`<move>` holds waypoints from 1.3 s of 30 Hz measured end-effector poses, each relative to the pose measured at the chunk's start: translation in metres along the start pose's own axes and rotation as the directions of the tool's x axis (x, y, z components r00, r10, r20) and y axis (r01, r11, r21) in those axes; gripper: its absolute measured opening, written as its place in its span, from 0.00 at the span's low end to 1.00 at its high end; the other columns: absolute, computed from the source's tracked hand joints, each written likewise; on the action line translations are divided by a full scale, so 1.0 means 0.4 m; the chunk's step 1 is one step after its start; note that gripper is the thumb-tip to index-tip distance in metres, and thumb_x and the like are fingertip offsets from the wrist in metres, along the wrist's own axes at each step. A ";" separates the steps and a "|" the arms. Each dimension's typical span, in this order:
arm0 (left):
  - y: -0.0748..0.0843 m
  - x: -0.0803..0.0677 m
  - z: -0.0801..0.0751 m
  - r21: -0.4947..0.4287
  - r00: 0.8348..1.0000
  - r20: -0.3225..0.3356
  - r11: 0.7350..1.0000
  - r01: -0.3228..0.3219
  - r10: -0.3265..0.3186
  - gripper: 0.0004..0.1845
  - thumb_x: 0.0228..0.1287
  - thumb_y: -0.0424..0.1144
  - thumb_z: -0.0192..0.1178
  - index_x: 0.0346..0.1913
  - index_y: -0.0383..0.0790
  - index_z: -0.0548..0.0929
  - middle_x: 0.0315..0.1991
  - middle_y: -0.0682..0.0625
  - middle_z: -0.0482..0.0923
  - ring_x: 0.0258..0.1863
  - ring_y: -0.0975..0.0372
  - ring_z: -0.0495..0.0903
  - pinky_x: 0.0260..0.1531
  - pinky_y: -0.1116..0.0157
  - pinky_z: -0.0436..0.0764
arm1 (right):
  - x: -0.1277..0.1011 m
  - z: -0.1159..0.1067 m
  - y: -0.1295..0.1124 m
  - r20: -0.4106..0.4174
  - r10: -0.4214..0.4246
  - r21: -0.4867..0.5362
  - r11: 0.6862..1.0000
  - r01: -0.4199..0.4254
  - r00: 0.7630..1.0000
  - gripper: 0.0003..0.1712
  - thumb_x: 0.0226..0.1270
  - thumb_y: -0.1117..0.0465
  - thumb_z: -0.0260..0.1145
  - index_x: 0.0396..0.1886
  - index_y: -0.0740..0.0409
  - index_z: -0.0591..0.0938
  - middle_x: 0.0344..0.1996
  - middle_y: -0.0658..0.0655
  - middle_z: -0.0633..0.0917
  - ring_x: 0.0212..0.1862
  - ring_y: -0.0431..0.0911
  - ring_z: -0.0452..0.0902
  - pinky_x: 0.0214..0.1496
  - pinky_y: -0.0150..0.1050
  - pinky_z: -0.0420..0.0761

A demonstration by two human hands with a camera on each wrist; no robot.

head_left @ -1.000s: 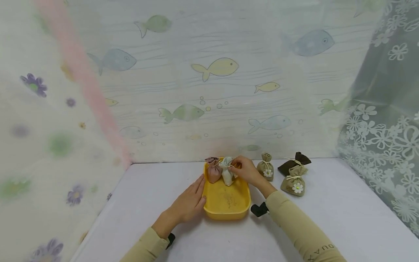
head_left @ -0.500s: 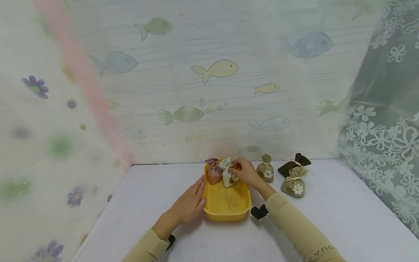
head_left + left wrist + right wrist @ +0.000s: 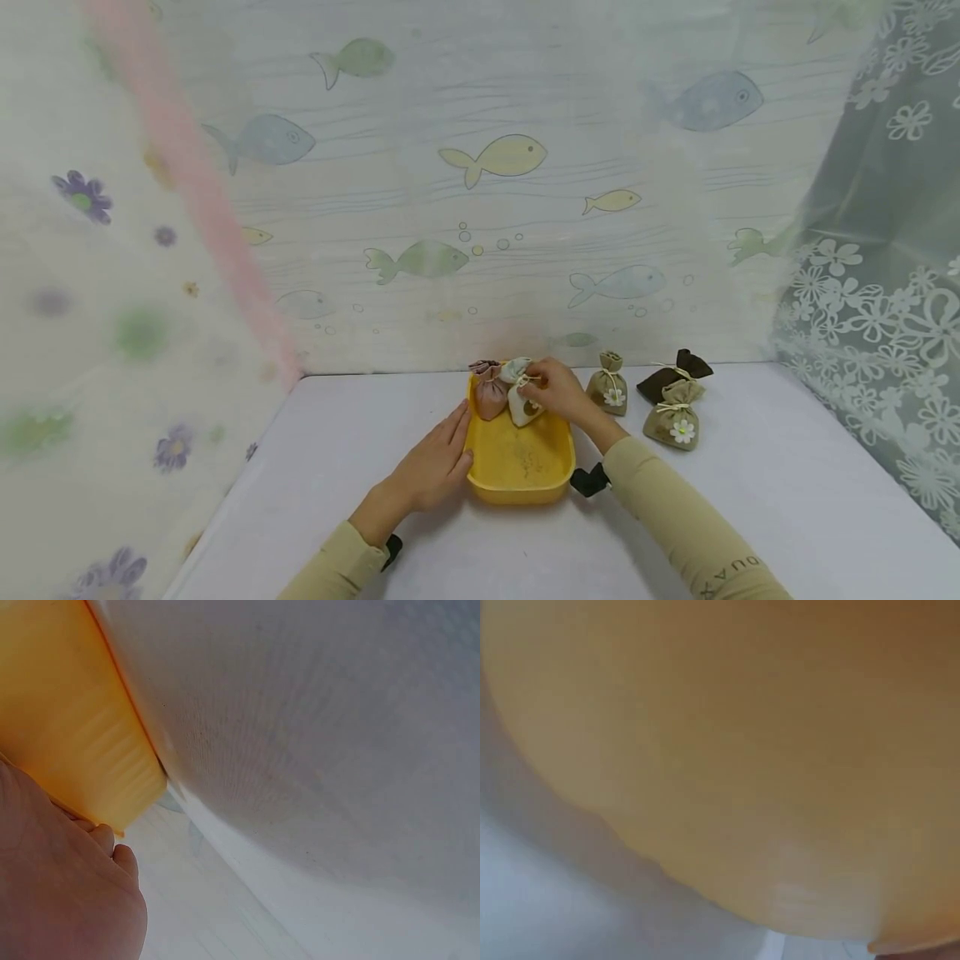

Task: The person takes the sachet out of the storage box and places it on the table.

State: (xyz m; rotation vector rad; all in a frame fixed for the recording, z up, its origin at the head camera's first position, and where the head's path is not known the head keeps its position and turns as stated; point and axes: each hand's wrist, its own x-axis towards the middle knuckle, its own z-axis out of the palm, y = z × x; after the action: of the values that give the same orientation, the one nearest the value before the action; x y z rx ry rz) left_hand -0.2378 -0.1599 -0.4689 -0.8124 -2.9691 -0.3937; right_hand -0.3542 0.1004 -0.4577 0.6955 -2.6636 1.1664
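White sachet (image 3: 522, 393), a small cloth pouch gathered at the neck with a pale tie and bearing a small brown mark on its lower front, stands at the far end of a yellow tray (image 3: 521, 493). The right hand (image 3: 558, 390) pinches it at the tied neck, fingers curled round the top, and the pouch leans a little toward the near side. Just to its left, touching it, stands a pink sachet (image 3: 491, 393) with a darker ruffled top, also inside the tray's far end.

The tray is a shallow rounded rectangle of yellow plastic (its floor looks lightly speckled) and sits on a pale grey table (image 3: 315, 450). The left hand (image 3: 433, 465) lies flat against the tray's left rim, fingers straight and together, grasping nothing; the left wrist view shows the fingertips (image 3: 112, 847) against the tray's yellow wall (image 3: 67, 712). The right wrist view is filled by blurred yellow tray, with no hand to be made out.

To the right of the tray, on the table, stand three more sachets: an olive one with a white daisy (image 3: 609, 385) nearest the right hand, a second olive daisy sachet (image 3: 673, 419) farther right, and a dark brown sachet (image 3: 675, 371) lying behind it.

Both arms wear beige sleeves (image 3: 675, 508). Fish-patterned fabric (image 3: 495, 158) hangs behind the table.
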 end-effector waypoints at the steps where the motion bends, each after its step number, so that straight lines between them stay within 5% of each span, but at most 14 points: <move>1: 0.000 0.000 0.000 -0.001 1.000 0.002 1.000 0.001 -0.001 0.35 0.82 0.46 0.40 0.81 0.28 0.49 0.84 0.41 0.41 0.82 0.52 0.46 0.78 0.52 0.54 | 0.002 0.003 0.000 0.003 0.001 -0.013 1.000 -0.001 1.000 0.17 0.68 0.60 0.71 0.51 0.67 0.86 0.45 0.63 0.83 0.40 0.51 0.75 0.46 0.46 0.79; 7: -0.002 0.000 0.002 -0.010 1.000 0.005 1.000 0.003 -0.003 0.35 0.82 0.46 0.40 0.81 0.29 0.49 0.84 0.42 0.40 0.82 0.52 0.46 0.78 0.52 0.54 | 0.005 0.009 -0.008 0.006 0.031 -0.036 0.999 -0.031 0.999 0.15 0.67 0.61 0.71 0.48 0.66 0.87 0.47 0.63 0.84 0.43 0.52 0.77 0.51 0.51 0.81; 15: -0.002 0.003 -0.005 0.002 1.000 0.007 1.000 0.008 -0.008 0.35 0.82 0.47 0.39 0.81 0.29 0.48 0.84 0.42 0.40 0.82 0.53 0.45 0.79 0.52 0.53 | 0.001 -0.010 -0.025 0.051 0.001 -0.013 1.000 0.000 0.999 0.08 0.69 0.64 0.68 0.41 0.66 0.85 0.40 0.61 0.82 0.39 0.50 0.74 0.44 0.45 0.78; 23: 0.001 0.004 -0.003 -0.009 1.000 0.011 1.000 0.008 -0.008 0.35 0.82 0.46 0.39 0.81 0.29 0.49 0.84 0.41 0.40 0.82 0.53 0.45 0.79 0.52 0.52 | -0.016 -0.032 -0.034 0.072 -0.008 0.089 0.996 0.002 0.997 0.06 0.74 0.64 0.65 0.41 0.64 0.81 0.41 0.60 0.82 0.45 0.51 0.78 0.49 0.46 0.81; 39: -0.003 0.004 0.007 0.003 1.000 -0.002 1.000 0.016 -0.016 0.35 0.82 0.46 0.39 0.81 0.29 0.49 0.84 0.42 0.41 0.82 0.53 0.45 0.79 0.52 0.53 | -0.102 -0.143 -0.068 0.014 0.005 0.153 0.988 -0.007 1.000 0.10 0.75 0.61 0.64 0.47 0.64 0.81 0.44 0.59 0.83 0.49 0.52 0.79 0.54 0.50 0.84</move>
State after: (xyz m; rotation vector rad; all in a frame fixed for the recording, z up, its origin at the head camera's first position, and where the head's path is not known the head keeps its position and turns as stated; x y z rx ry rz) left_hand -0.2398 -0.1594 -0.4715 -0.7885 -2.9751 -0.3911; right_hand -0.3080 0.1403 -0.4136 0.7209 -2.6092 1.3836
